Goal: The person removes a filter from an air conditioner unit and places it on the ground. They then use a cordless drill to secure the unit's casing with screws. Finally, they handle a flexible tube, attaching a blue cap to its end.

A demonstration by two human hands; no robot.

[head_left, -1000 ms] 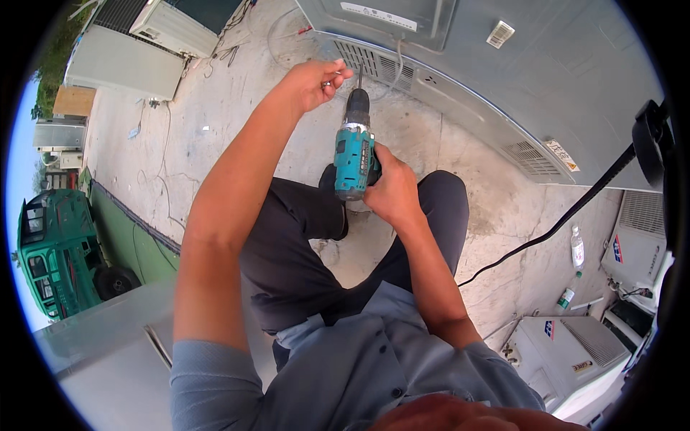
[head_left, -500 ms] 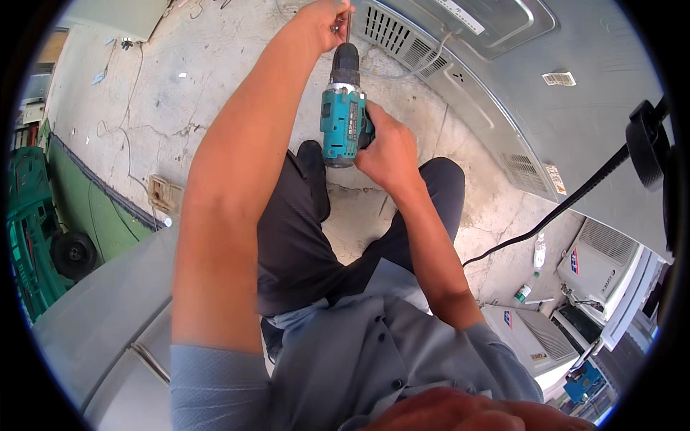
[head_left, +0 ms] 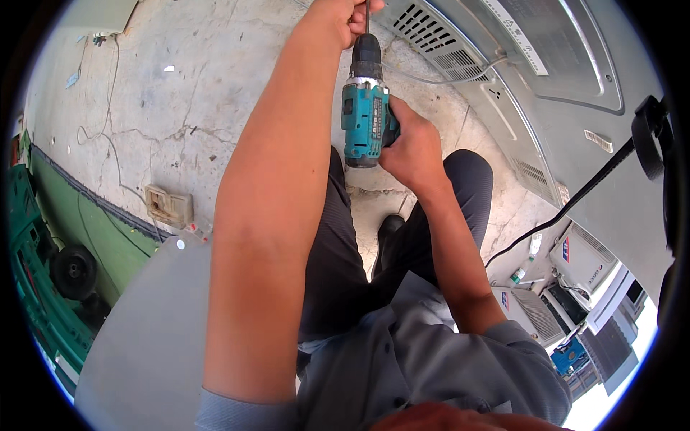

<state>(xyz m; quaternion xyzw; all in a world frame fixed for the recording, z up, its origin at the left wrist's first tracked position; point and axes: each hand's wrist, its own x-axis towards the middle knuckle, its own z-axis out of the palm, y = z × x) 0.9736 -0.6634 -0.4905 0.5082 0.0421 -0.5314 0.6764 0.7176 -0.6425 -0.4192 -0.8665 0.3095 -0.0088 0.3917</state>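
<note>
My right hand (head_left: 413, 147) grips a teal and black cordless drill (head_left: 365, 122), its long bit (head_left: 368, 18) pointing away from me. My left hand (head_left: 345, 21) is raised at the top edge, fingers curled beside the bit; what they pinch is too small to make out. Just beyond and to the right stands a large grey metal appliance panel (head_left: 575, 50) with slotted vents (head_left: 424, 32) along its lower part, and a thin clear hose (head_left: 460, 79) loops from it below the bit.
Cracked concrete floor (head_left: 180, 86) carries loose wires and a small beige box (head_left: 169, 208). Left lie a green strip (head_left: 86, 223), a green vehicle (head_left: 36, 273) and a grey panel (head_left: 136, 323). A black cable (head_left: 546, 230) crosses at right, near white units (head_left: 582, 258) and bottles (head_left: 517, 273).
Both my hands and the drill rose in the view, then shifted rightward, with my left fingers now closer to the bit. The view has swung, showing the panel's vents higher up.
</note>
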